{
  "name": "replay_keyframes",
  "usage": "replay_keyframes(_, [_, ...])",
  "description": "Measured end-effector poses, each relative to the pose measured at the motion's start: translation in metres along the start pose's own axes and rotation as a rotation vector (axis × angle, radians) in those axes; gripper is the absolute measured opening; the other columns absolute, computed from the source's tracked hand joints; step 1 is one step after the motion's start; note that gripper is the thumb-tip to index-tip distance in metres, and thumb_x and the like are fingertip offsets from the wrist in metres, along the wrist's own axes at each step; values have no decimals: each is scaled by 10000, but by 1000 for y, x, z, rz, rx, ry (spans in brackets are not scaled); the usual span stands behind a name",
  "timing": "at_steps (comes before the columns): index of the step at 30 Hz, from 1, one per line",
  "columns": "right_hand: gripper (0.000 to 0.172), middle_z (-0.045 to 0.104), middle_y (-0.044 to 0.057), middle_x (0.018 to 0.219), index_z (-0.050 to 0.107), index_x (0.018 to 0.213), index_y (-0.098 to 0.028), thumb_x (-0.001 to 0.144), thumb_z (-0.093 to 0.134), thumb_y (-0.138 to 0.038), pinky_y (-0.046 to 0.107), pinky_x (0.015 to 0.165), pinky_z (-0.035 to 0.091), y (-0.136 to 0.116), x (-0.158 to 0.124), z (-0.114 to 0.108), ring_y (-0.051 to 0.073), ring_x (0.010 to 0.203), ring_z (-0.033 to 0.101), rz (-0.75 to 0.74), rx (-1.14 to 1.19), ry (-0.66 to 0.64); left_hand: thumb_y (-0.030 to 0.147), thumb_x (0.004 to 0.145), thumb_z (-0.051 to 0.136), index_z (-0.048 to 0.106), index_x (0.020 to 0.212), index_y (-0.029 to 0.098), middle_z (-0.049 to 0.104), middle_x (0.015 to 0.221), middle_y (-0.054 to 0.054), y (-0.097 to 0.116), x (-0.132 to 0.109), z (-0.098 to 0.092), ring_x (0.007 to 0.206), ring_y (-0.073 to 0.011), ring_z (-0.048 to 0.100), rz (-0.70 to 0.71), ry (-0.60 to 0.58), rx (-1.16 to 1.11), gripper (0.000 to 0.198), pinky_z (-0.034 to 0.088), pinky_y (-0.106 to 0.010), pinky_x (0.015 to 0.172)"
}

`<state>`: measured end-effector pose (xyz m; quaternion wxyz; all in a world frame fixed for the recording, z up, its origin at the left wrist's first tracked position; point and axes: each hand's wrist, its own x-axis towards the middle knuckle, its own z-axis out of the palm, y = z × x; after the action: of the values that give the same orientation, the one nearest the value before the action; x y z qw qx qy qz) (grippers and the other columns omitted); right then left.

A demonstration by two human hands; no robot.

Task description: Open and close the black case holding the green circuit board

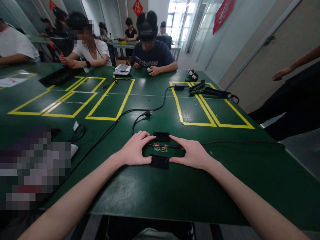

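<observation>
My left hand [136, 149] and my right hand [193, 153] rest on the green table, facing each other, thumbs and index fingers spread wide. Between them lies a small green circuit board [157, 149] with copper-wound coils and dark cables at both ends. Just beyond the board is one black plastic case half [162, 136], and nearer to me lies the other case half [159, 162]. My index fingertips are at the corners of the far half. The thumbs are at the sides of the near one. Neither hand is closed around anything.
A black cable with a plug [148, 113] runs across the table [125, 193]. Yellow tape outlines [198, 124] mark its surface. A black electric screwdriver [216, 92] lies far right. A blurred-out item [42, 166] is at left. Opposite, a person [156, 53] works; another stands at right.
</observation>
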<state>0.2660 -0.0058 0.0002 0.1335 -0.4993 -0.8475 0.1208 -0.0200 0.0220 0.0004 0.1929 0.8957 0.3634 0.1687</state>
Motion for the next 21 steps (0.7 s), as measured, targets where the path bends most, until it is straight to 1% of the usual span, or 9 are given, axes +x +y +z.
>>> replay_keyframes(2, [678,747,122,1269,547,1474,-200,887,685,-511,419,849,605,3,1,-1,274,947,760,-14,12,33,384,759,740,546,1432,203,572,1270,-123,-1,0,-2,1164,-322,543,-2,10,-19,724,481,-518,1063])
replay_keyframes(5, [421,772,102,1138,634,1296,-192,920,624,-378,367,778,587,7,3,-3,241,870,746,-11,-8,67,366,799,696,557,1397,203,590,1248,-112,-7,-1,-7,1140,-295,572,2,27,-92,635,505,-475,1032])
replay_keyframes(7, [260,772,81,1005,666,1131,-193,929,603,-344,333,716,556,11,4,-6,227,822,731,11,-29,63,321,813,652,606,1284,176,616,1161,-95,-13,-1,-11,1047,-254,610,-5,36,-150,495,534,-410,953])
replay_keyframes(8, [198,762,69,941,669,1047,-197,942,589,-345,316,683,534,13,5,-7,218,788,720,19,-38,52,307,818,632,637,1172,174,632,1069,-73,-16,0,-13,967,-229,620,-20,47,-170,378,540,-377,897])
replay_keyframes(9, [178,750,59,886,666,971,-202,959,574,-355,301,652,507,15,5,-9,208,750,705,22,-47,37,293,833,610,651,1064,178,641,998,-55,-19,0,-14,899,-207,620,-29,42,-182,262,535,-350,850])
replay_keyframes(11, [248,727,47,808,653,861,-208,993,540,-384,285,609,457,17,6,-11,192,680,673,13,-65,5,280,858,587,645,944,180,645,915,-36,-24,2,-16,814,-178,608,-32,42,-203,144,516,-315,786])
replay_keyframes(12, [285,720,46,785,652,838,-210,1009,521,-396,283,601,441,18,6,-12,189,658,661,7,-72,-8,282,871,582,644,921,180,647,901,-33,-25,2,-16,797,-171,603,-32,41,-211,129,508,-305,768])
replay_keyframes(17, [360,734,59,789,672,859,-218,1053,444,-419,302,639,445,18,6,-13,213,678,681,-6,-61,-22,349,922,585,664,925,179,671,905,-41,-24,4,-18,796,-170,605,-76,36,-282,187,494,-290,739])
replay_keyframes(21, [459,684,46,689,633,791,-220,1076,364,-459,296,620,425,18,4,-15,195,602,639,-39,-5,-33,412,939,590,685,958,173,699,921,-40,-21,3,-26,812,-171,616,-137,-3,-383,258,503,-283,765])
